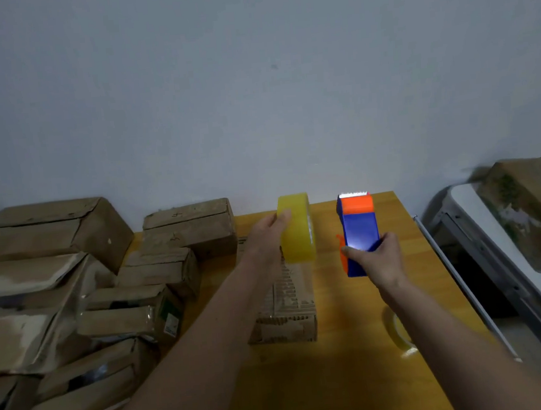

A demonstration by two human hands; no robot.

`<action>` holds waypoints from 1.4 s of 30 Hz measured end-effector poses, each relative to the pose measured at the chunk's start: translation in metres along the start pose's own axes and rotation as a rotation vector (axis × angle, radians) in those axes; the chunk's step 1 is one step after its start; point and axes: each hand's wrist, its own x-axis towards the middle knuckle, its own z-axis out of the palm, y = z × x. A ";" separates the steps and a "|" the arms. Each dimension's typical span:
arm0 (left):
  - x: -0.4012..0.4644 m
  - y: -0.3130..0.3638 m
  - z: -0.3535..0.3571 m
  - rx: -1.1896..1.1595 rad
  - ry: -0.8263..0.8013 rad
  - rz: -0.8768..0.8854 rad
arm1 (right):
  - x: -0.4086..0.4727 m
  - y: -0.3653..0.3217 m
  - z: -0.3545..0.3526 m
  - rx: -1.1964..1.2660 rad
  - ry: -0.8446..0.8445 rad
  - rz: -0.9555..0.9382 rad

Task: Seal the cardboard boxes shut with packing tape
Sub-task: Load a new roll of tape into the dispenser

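My left hand holds a thick yellow roll of packing tape upright above the wooden table, fingers curled round its rim. My right hand grips a blue and orange tape dispenser by its lower end, toothed blade pointing away from me. Below the roll lies a small cardboard box, flaps closed, partly hidden by my left forearm.
Several cardboard boxes are piled across the table's left side, reaching back to the wall. Another roll of clear tape lies under my right forearm. Right of the table stands a white folding table carrying a box.
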 end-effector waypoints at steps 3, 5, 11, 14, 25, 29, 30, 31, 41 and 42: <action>0.007 -0.003 -0.002 -0.171 0.080 -0.178 | 0.003 0.031 0.009 -0.140 -0.035 0.117; 0.011 -0.008 -0.004 -0.206 0.089 -0.222 | 0.003 0.052 0.016 -0.213 -0.060 0.170; 0.019 -0.020 -0.013 -0.272 0.037 -0.226 | 0.002 0.106 0.039 -0.506 -0.165 0.183; 0.019 -0.023 -0.019 -0.231 -0.040 -0.190 | 0.003 0.115 0.046 -0.612 -0.207 0.130; 0.010 -0.014 -0.025 -0.306 0.148 -0.250 | 0.011 0.097 0.038 -0.995 -0.410 0.064; 0.009 -0.009 -0.022 -0.282 0.144 -0.251 | -0.003 0.036 0.037 -0.405 -0.097 -0.289; 0.007 -0.007 -0.020 -0.268 0.133 -0.254 | -0.009 0.012 0.039 -0.227 -0.146 -0.345; 0.005 -0.004 -0.017 -0.255 0.115 -0.262 | -0.016 -0.009 0.041 -0.113 -0.246 -0.383; -0.002 0.034 -0.013 -0.234 -0.038 -0.253 | -0.030 -0.039 0.037 0.235 -0.627 -0.250; -0.004 0.029 -0.012 -0.112 -0.102 -0.177 | -0.031 -0.044 0.037 0.277 -0.589 -0.221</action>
